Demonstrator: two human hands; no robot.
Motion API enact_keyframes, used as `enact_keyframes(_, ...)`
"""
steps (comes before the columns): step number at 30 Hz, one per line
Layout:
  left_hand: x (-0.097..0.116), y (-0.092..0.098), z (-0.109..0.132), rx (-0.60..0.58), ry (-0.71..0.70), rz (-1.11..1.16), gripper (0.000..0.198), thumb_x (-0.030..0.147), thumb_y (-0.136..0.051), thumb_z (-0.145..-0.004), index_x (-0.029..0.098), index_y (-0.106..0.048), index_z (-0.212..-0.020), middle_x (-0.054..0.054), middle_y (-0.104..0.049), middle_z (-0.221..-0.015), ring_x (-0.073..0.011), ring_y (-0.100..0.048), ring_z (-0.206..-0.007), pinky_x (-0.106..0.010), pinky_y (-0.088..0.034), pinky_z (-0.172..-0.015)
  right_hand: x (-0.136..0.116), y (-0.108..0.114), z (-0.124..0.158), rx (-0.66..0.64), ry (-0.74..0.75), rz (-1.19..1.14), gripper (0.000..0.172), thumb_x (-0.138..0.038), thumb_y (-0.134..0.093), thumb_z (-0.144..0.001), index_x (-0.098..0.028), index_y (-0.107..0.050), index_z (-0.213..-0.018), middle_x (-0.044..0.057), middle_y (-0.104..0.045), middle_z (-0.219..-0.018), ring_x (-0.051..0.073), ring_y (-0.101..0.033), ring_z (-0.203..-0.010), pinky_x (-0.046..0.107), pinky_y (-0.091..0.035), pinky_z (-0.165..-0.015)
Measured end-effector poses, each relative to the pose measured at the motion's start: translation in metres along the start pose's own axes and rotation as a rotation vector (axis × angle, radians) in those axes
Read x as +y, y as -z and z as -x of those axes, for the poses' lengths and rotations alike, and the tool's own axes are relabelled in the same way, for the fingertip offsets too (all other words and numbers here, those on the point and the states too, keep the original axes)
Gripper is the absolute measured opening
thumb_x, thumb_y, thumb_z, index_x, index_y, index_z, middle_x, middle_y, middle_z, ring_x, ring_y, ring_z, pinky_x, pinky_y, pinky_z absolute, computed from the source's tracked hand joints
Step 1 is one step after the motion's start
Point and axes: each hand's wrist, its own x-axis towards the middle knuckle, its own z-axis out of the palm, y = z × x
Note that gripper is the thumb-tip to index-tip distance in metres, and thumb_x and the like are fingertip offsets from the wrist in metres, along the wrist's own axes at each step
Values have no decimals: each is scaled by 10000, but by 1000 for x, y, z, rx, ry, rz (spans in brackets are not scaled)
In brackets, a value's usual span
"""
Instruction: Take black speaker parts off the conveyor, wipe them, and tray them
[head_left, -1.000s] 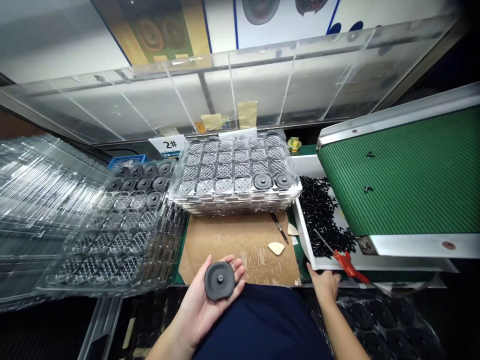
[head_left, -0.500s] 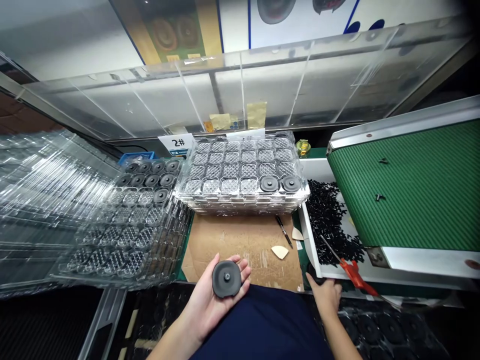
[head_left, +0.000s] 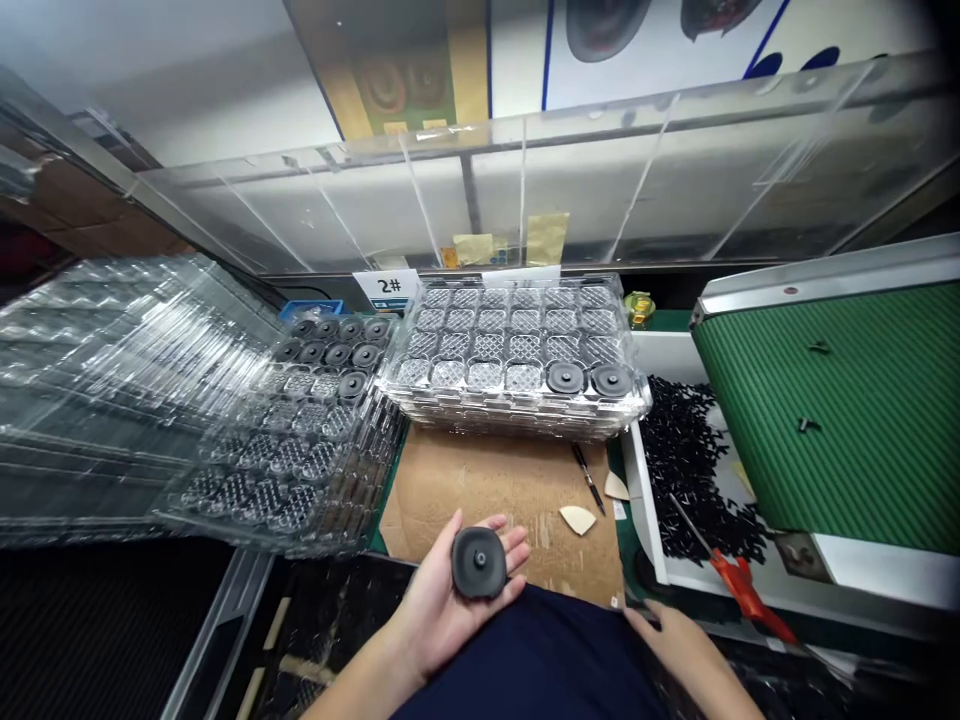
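On the palm of my left hand lies a black rounded-square disc, with a small stud at its centre facing up. My fingers curl along its right side. My right hand is at the front edge of the bench, below the white bin, fingers apart and nothing visible in them. Ahead stands a stack of clear plastic trays, with two similar black discs in its front right pockets. A second tray stack at the left carries several more discs in its far rows.
Small black parts fill the white bin, where red-handled pliers rest over the front rim. A green ribbed conveyor slopes down at the right. Cardboard covers the bench, bearing a pen and a cream wedge.
My right hand has drawn back from the bin's front corner toward my body. The left hand keeps the disc on its palm. The whole view has shifted a little.
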Motion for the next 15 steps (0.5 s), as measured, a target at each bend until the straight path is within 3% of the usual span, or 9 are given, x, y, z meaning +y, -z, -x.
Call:
enact_keyframes(2, -3, 2, -1, -36, 15, -5, 532, 445, -462, -868, 94, -384, -1261, -189, -504, -1258, -290, -522, -1112, -394, -442, -867, -34, 21, 9, -96, 244, -69, 441, -397, -525, -758, -164, -609, -1122, 108, -589, -1154, 248, -537, -1092, 346, -396, -974)
enact_keyframes(4, -7, 5, -2, -66, 36, -4, 538, 467, -458, -863, 94, -401, -1246, -191, -512, -1246, -282, -548, -1074, -384, -441, -853, -76, 38, 25, -90, 502, -136, 585, -450, -463, -810, -230, -383, -1346, 38, -408, -1364, 191, -407, -1234, 305, -322, -1042)
enact_keyframes(6, -12, 10, -4, -107, 56, 4, 514, 471, -456, -860, 95, -432, -1209, -191, -535, -1214, -276, -566, -1038, -371, -444, -828, -117, 47, 42, 15, 768, -180, 681, -459, -486, -819, -229, -239, -1410, 50, -298, -1427, 216, -286, -1308, 373, -266, -1076)
enact_keyframes(8, -17, 15, -8, -142, 37, 10, 449, 452, -458, -862, 100, -487, -1139, -173, -589, -1126, -265, -580, -1005, -347, -447, -797, -149, 43, 53, 8, 956, -136, 821, -459, -586, -762, -230, -167, -1429, 72, -290, -1427, 253, -263, -1315, 422, -270, -1070)
enact_keyframes(11, -25, 25, -17, -130, -39, -26, 427, 462, -460, -854, 83, -565, -1020, -151, -653, -932, -267, -592, -959, -333, -449, -784, -167, 19, 51, -115, 1123, -48, 873, -397, -645, -715, -198, -182, -1428, 118, -382, -1369, 303, -367, -1250, 454, -349, -1017)
enact_keyframes(13, -27, 31, -22, -146, -54, -76, 490, 513, -435, -846, 73, -592, -994, -163, -658, -893, -300, -582, -975, -375, -444, -816, -162, -3, 38, -179, 1176, -16, 776, -375, -630, -727, -227, -277, -1402, 102, -460, -1313, 316, -443, -1188, 456, -404, -973)
enact_keyframes(15, -25, 34, -22, -204, -86, -107, 486, 522, -427, -846, 105, -596, -1028, -166, -649, -949, -317, -558, -1022, -423, -431, -851, -152, -21, 22, -210, 1151, 16, 632, -377, -595, -766, -338, -362, -1352, 35, -523, -1255, 303, -502, -1132, 444, -455, -929)
